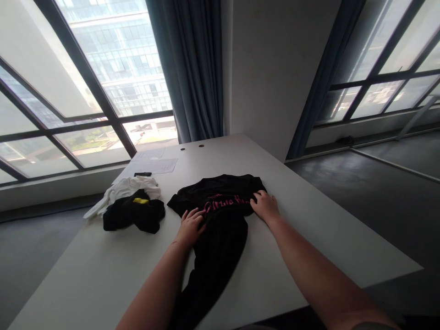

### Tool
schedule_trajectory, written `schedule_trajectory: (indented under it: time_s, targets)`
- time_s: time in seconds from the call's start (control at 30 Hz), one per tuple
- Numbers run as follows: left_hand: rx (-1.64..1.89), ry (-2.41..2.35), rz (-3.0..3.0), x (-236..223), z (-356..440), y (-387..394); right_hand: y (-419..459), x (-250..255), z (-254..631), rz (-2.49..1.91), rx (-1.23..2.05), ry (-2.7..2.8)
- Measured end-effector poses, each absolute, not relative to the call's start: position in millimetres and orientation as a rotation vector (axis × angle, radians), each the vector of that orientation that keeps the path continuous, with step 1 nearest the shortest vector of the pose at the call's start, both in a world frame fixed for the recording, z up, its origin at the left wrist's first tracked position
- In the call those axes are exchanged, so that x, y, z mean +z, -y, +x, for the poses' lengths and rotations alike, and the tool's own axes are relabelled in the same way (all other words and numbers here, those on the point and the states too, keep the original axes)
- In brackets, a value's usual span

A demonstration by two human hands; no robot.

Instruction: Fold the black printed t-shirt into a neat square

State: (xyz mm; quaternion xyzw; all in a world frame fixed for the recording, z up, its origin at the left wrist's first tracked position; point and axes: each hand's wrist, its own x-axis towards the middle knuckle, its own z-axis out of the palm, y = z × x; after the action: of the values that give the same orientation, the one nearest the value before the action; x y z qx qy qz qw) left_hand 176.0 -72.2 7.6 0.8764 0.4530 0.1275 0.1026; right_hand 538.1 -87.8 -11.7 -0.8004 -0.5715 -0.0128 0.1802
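A black T-shirt with pink lettering [220, 195] lies spread on the white table [309, 220], its lower part trailing toward me over the near edge. My left hand [190, 225] rests flat on the shirt's left side, fingers apart. On the shirt's right edge my right hand [265, 206] presses down near the sleeve, fingers spread. Neither hand grips the cloth.
A heap of clothes sits left of the shirt: a white garment [125, 189] and a black one with a yellow patch [135, 213]. Papers [154, 165] and a small dark object [142, 174] lie farther back. Windows, curtains and a wall stand behind the table.
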Motion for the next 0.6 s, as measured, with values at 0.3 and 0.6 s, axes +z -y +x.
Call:
schedule_trajectory:
  time_s: [0.3, 0.6]
  targets:
    - [0.38, -1.58, 2.359, 22, 152, 62, 88, -20, 563, -2.338, -0.187, 1.404]
    - [0.395, -2.019, 2.283, 15, 152, 59, 84, -33, 574, -2.302, -0.154, 1.429]
